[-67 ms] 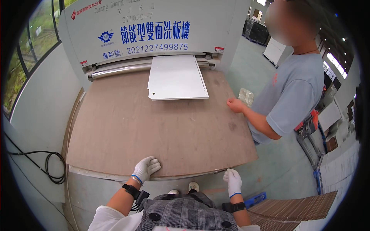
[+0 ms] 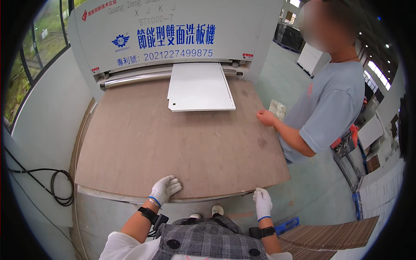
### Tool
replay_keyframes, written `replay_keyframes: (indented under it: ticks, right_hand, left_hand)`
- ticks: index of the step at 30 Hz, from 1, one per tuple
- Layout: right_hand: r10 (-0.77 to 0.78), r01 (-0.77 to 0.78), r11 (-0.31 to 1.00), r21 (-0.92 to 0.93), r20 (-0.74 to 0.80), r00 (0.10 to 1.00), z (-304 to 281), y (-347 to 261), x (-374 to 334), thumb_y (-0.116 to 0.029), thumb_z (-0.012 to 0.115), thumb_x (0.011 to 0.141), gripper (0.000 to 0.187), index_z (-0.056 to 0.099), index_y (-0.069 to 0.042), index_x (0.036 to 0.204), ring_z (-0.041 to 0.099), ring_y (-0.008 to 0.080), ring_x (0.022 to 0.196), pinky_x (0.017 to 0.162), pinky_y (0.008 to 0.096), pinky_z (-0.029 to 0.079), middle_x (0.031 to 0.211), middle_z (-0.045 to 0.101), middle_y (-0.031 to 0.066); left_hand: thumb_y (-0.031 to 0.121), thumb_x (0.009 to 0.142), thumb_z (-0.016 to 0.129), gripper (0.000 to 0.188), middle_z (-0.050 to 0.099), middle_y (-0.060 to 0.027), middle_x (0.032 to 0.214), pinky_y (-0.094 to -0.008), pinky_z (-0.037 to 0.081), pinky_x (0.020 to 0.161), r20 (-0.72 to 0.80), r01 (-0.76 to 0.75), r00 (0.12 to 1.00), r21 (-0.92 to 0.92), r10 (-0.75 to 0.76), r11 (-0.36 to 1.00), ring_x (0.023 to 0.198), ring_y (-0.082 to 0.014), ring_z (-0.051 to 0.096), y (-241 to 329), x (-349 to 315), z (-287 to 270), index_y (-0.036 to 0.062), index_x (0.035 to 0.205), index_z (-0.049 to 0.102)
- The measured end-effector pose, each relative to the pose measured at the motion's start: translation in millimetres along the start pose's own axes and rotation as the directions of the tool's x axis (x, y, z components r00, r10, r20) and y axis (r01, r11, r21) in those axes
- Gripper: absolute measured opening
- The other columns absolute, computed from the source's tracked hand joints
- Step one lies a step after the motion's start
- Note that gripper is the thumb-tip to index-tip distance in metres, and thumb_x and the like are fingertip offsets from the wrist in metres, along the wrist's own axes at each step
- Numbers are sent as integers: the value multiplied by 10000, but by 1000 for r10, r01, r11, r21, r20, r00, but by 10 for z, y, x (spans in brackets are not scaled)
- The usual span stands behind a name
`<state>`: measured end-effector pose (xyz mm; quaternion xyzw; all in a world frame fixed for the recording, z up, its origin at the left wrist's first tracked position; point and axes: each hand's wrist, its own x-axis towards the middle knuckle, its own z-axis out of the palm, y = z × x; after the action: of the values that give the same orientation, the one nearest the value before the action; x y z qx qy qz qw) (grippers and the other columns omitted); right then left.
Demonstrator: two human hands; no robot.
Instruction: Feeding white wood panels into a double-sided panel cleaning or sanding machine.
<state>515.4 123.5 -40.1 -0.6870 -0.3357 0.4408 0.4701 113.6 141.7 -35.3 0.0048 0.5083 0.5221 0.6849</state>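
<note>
My left hand, in a white knit glove with a blue cuff, rests at the near edge of a large brown board. Its fingers lie loosely stretched on the surface, with nothing in them. Gloved the same way, my right hand is by the board's near right corner, its fingers loosely bent and seemingly holding nothing; whether it touches the edge, I cannot tell. Beyond both hands, a flat white panel lies at the board's far side. Its far end is at the machine, by a shiny metal roller.
A co-worker in a grey-blue shirt stands right of the board, one hand near its edge. Black cable hangs coiled at left, by the wall. Stacked brown sheets and a blue pallet are at lower right.
The white panel has slid slightly farther toward the machine. My right hand has risen a little toward the board's edge. My left hand stays in place.
</note>
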Motion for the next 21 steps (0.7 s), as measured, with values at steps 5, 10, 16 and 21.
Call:
replay_keyframes:
  ticks: [5,10,16,21]
  right_hand:
    - [-169,171,831,-530,53,984,85,81,103,-261,521,876,318,617,-45,1088,626,270,934,832,352,478,1039,647,145]
    - [-147,150,739,-656,60,987,191,-75,-57,-322,503,869,367,606,-91,1134,578,318,1042,904,386,443,1119,615,157]
    - [-168,176,675,-717,82,982,146,-157,-102,-309,507,868,359,607,-115,1154,571,308,1061,911,371,444,1142,609,129]
    - [-173,217,725,-654,132,976,92,-103,-83,-299,514,870,349,612,-124,1156,569,291,1072,914,351,445,1158,604,107]
  left_hand:
    - [188,939,454,239,580,-149,1028,-443,530,844,1,-1,1000,-7,1,1000,937,-324,599,-5,23,-15,12,1094,499]
    - [181,940,446,207,591,-139,968,-440,540,824,-22,9,1000,-21,-9,1000,895,-322,609,-18,29,-29,18,1048,514]
    - [183,939,449,207,592,-133,953,-439,550,802,10,-5,1000,-26,5,1000,862,-316,615,-45,15,-2,19,1045,518]
    - [174,935,460,196,596,-126,928,-434,552,795,-30,-11,999,-10,10,1000,847,-304,617,-28,-25,27,21,1042,519]
